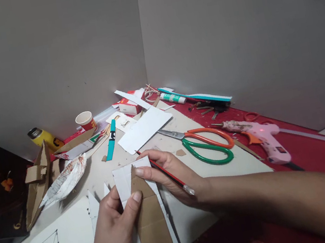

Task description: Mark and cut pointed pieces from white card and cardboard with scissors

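Cardboard template [151, 220] is pressed onto white card [124, 178] by the left hand [113, 226] on the surface [251, 160], while a pencil [167, 173] is gripped by the right hand [174, 173]; tracing appears unfinished.

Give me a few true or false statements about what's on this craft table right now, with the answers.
1. The right hand holds a red pencil. True.
2. The scissors have blue handles. False: one handle is orange, one green.
3. The left hand presses on a pointed brown cardboard piece. True.
4. The glue gun is yellow. False: it is pink.
5. The paper cup lies tipped over. False: it stands upright.
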The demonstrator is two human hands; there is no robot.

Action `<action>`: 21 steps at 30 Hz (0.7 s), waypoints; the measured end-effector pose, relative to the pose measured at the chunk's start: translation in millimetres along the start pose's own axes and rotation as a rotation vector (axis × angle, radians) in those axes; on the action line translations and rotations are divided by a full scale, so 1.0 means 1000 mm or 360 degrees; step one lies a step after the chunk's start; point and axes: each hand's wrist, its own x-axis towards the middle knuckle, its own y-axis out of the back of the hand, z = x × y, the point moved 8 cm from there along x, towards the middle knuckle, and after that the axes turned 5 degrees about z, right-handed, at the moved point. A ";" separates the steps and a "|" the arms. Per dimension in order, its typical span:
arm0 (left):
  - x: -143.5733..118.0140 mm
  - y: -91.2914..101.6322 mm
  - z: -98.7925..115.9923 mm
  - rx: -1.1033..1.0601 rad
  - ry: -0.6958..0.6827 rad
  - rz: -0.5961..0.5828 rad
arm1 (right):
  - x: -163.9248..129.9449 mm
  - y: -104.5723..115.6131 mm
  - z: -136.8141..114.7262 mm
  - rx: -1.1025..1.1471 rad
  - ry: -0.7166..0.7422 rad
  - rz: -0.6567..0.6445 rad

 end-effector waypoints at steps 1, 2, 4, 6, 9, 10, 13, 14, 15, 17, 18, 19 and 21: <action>0.000 0.000 0.000 0.0003 -0.0002 0.0006 | 0.000 0.000 0.000 0.0006 -0.0002 -0.0005; 0.000 -0.001 0.001 0.0005 -0.0004 0.0009 | -0.001 0.000 -0.001 0.0015 -0.0003 -0.0009; -0.001 -0.001 0.002 0.0014 -0.0016 0.0011 | -0.002 -0.001 -0.003 0.0005 -0.0002 -0.0014; -0.001 -0.001 0.004 0.0036 -0.0037 0.0017 | -0.003 -0.002 -0.008 -0.0061 0.0024 -0.0014; 0.000 -0.001 0.004 0.0087 -0.0048 0.0017 | -0.004 -0.005 -0.016 -0.0198 0.0058 -0.0050; 0.000 -0.001 0.004 0.0103 -0.0046 0.0016 | -0.005 -0.006 -0.018 -0.0212 0.0063 -0.0064; 0.002 0.001 0.004 0.0163 -0.0040 0.0032 | -0.005 -0.007 -0.020 -0.0253 0.0067 -0.0084; 0.002 0.001 0.004 0.0189 -0.0047 0.0042 | -0.005 -0.006 -0.020 -0.0278 0.0076 -0.0078; 0.002 0.001 0.004 0.0212 -0.0053 0.0049 | -0.005 -0.005 -0.020 -0.0301 0.0085 -0.0071; 0.003 0.001 0.004 0.0234 -0.0064 0.0052 | -0.005 -0.005 -0.021 -0.0292 0.0102 -0.0064; 0.003 0.000 0.004 0.0230 -0.0066 0.0054 | -0.005 -0.005 -0.021 -0.0266 0.0105 -0.0066; 0.003 0.000 0.004 0.0221 -0.0064 0.0056 | -0.005 -0.005 -0.020 -0.0240 0.0107 -0.0068; 0.003 0.001 0.004 0.0214 -0.0066 0.0066 | -0.005 -0.006 -0.019 -0.0214 0.0107 -0.0079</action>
